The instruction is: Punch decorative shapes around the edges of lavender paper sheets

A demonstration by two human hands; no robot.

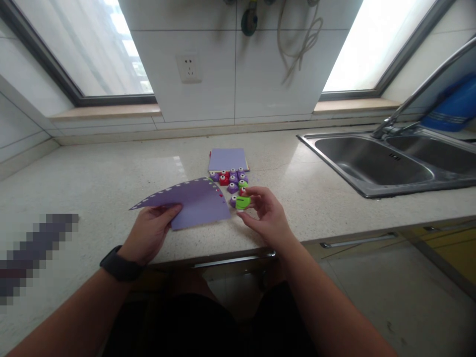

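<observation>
My left hand (150, 233) pinches a sheet of purple paper (201, 206) by its near left part, thumb on top. Small punched cutouts run along the sheet's far and right edges. Just right of the paper, my right hand (267, 213) holds a small green craft punch (243, 202) between thumb and fingers. Behind it, several small craft punches (233, 179) in purple, red and green, each with a round white-and-dark top, stand grouped on the counter. One purple punch (233, 201) is partly hidden behind the green one.
A stack of coloured paper (227, 159), purple on top, lies behind the punches on the speckled counter (111, 168). To the right are a double steel sink (372, 158) and its faucet (388, 126). A drawer handle (234, 259) runs below the front edge.
</observation>
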